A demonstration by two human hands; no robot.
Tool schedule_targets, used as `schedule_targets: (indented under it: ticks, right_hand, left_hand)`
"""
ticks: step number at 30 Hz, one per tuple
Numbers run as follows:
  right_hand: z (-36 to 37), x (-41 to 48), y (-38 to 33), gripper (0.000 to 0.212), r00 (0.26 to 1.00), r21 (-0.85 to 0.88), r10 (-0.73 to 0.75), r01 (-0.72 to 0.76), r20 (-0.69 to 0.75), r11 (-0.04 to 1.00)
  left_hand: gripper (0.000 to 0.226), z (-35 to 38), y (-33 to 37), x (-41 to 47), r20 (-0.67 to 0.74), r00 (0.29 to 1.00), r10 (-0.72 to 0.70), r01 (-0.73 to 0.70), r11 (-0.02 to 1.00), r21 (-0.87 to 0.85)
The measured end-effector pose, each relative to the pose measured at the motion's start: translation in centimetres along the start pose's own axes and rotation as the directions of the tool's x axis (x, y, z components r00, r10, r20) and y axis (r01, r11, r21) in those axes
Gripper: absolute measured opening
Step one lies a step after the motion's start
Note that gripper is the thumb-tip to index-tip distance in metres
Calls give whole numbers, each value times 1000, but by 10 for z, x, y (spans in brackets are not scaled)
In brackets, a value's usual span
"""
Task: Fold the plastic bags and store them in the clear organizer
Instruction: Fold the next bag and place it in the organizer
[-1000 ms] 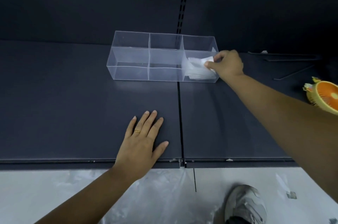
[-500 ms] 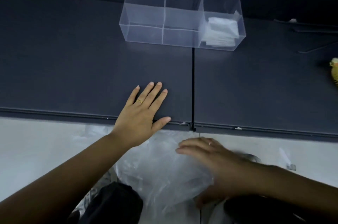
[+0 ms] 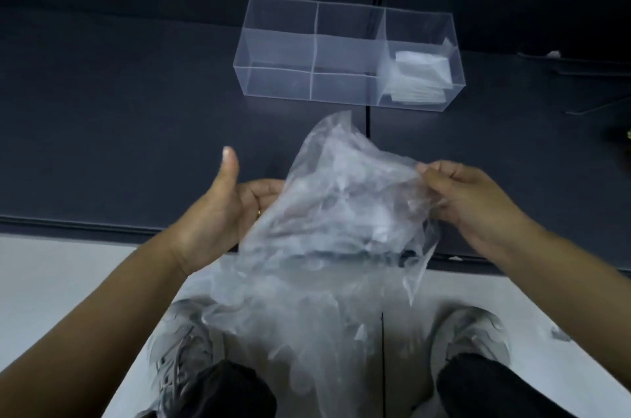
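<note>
A crumpled, translucent thin plastic bag (image 3: 341,199) is held up in the air above the near edge of the dark matte shelf surface (image 3: 119,117), between the two hands. The right hand (image 3: 474,202) has its fingers closed in a pinch on the bag's right edge, thumb against the fingertips, which looks like a hold meant to find a seam or corner and pull the film taut. The left hand (image 3: 222,212) is open, thumb pointing up and palm turned toward the bag; its fingers pass behind the film, so whether they touch or grip it cannot be told. The bag is raised, probably so it can be shaken out and spread flat before folding. Below it, more loose clear plastic (image 3: 290,332) lies heaped on the pale floor (image 3: 51,281) between two grey sneakers. Farther back on the shelf sits the clear rectangular organizer with three sections (image 3: 283,52); its right section holds a stack of white folded bags (image 3: 420,76), while the left and middle sections appear empty, so much of the work seems still ahead. The shelf is two dark panels meeting at a seam, backed by a dark wall with a slotted upright.
</note>
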State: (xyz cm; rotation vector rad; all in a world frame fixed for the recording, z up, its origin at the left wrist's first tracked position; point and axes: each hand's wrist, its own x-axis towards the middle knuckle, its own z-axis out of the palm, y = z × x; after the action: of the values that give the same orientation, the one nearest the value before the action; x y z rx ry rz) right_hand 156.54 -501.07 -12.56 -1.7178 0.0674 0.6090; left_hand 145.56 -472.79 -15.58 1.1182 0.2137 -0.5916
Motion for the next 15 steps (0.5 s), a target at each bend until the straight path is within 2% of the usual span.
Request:
schedule_targets:
  ticks: [1, 3, 5, 7, 9, 11, 12, 15]
  right_hand:
    - [-4, 5, 2, 27, 997, -10, 42, -43, -62, 999]
    - [-11, 14, 8, 23, 990, -88, 78, -89, -119, 992]
    - [-18, 19, 10, 8, 989, -311, 37, -80, -142, 947]
    - [-21, 24, 4, 30, 987, -501, -48, -35, -153, 865]
    - [-17, 28, -12, 41, 978, -490, -151, 61, -147, 870]
    - [-4, 31, -31, 37, 989, -381, -139, 111, -47, 918]
    - [2, 35, -37, 37, 995, -357, -101, 101, 21, 928]
    - [23, 44, -49, 42, 976, -408, 65, 27, 209, 912]
  left_hand:
    - [96, 4, -1, 0, -18, 1000, 3, -3, 1000, -4]
    - [75, 12, -2, 1, -88, 995, 40, -32, 995, 96]
    - [50, 21, 0, 2, -169, 983, 69, -33, 978, 205]
    - [39, 27, 0, 7, -279, 957, 79, -7, 969, 249]
    - [25, 34, 0, 12, -359, 926, 118, -8, 956, 293]
    - [12, 39, -1, 14, -369, 910, 191, -55, 936, 348]
    - [12, 40, -1, 14, -361, 905, 225, -79, 922, 378]
    - [14, 42, -6, 12, -303, 905, 298, -119, 862, 492]
